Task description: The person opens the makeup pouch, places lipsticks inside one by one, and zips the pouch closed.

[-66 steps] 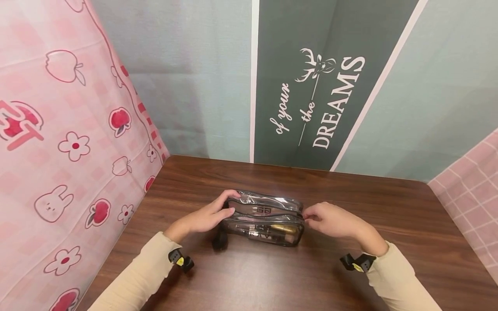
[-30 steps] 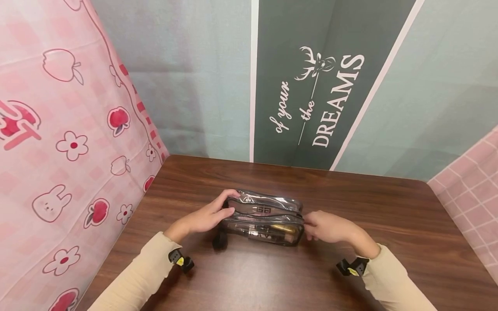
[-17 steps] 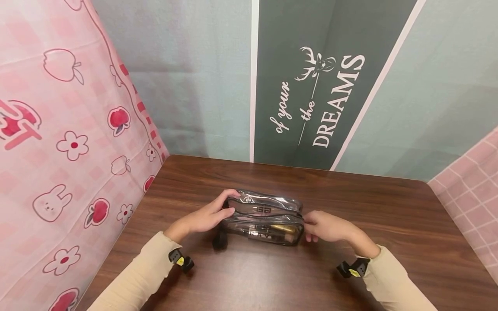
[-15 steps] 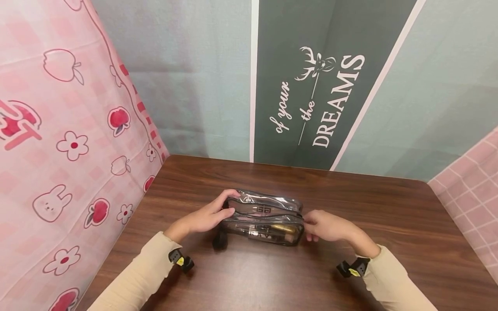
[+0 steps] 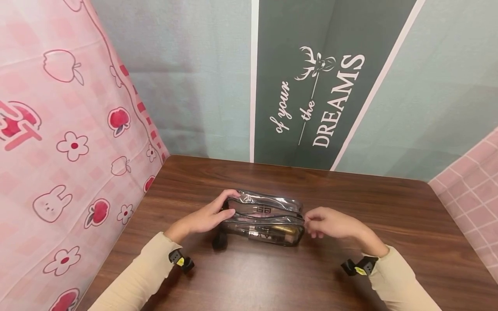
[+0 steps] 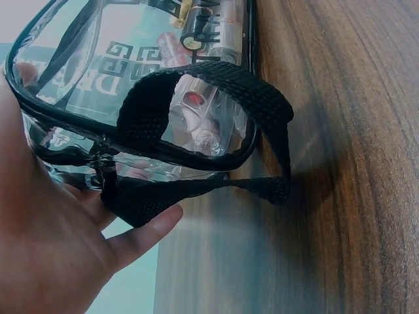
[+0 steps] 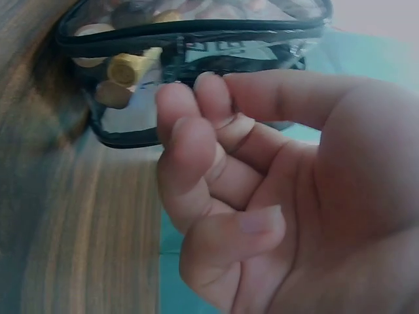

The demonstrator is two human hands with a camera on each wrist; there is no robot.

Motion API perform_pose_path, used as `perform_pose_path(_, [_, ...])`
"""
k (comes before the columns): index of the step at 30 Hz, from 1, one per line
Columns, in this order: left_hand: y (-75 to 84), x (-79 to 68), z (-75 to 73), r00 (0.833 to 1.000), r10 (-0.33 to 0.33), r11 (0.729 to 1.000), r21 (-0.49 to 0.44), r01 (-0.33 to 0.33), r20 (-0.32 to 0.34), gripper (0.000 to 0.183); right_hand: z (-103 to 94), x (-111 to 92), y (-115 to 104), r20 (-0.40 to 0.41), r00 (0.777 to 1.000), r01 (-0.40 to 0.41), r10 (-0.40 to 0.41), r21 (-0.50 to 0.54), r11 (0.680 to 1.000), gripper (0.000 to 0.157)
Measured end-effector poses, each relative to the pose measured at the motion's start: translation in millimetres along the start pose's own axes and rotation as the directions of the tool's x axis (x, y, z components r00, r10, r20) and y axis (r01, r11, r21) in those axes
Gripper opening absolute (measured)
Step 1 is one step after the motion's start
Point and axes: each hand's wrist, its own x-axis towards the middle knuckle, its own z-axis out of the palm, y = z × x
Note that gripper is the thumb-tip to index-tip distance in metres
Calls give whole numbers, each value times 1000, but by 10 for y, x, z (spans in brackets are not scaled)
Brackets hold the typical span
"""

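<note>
A clear cosmetic bag (image 5: 264,220) with black piping and black printed marks lies on the wooden table. My left hand (image 5: 206,216) grips its left end, thumb on the near side of the top. A black fabric strap (image 6: 268,111) loops out beside that hand. At the opposite end, my right hand (image 5: 336,222) has its fingers curled, thumb and fingertips close together by the end of the zipper. Whether a zipper pull is between them is hidden. Through the plastic show a gold-coloured item (image 7: 124,69) and several small cosmetic tubes (image 6: 226,29).
The brown wooden table (image 5: 249,276) reaches back to a grey-green curtain (image 5: 194,86) with a dark printed panel. A pink patterned cloth (image 5: 78,172) hangs along the left. On the right is a pink checked cloth (image 5: 474,203). Both wrists wear black camera straps.
My right hand first dropped slightly at the bag's right end, then rose and shifted a little right, fingers still curled there. The left hand and the bag stay nearly in place.
</note>
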Motion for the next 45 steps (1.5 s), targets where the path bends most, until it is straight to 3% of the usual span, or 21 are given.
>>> perform_pose_path(18, [-8,32,16,999,34,999,4,-34,-25,48,-135,-49,-121,-89,996,37,-33,46,998,24])
perform_pose_path(32, [79,24,24,999,1,997,82,2,-40,46,-171,-22,-251,-99,991,100,-94,54,994,28])
perform_pose_path(39, [107,33,43,998,-26,991,128,33,-51,46,-132,-5,-408,-129,988,85,-81,21,996,27])
perform_pose_path(45, [112,47,59,998,-27,989,145,35,-54,45,-67,60,-578,-177,980,67,-86,-113,991,28])
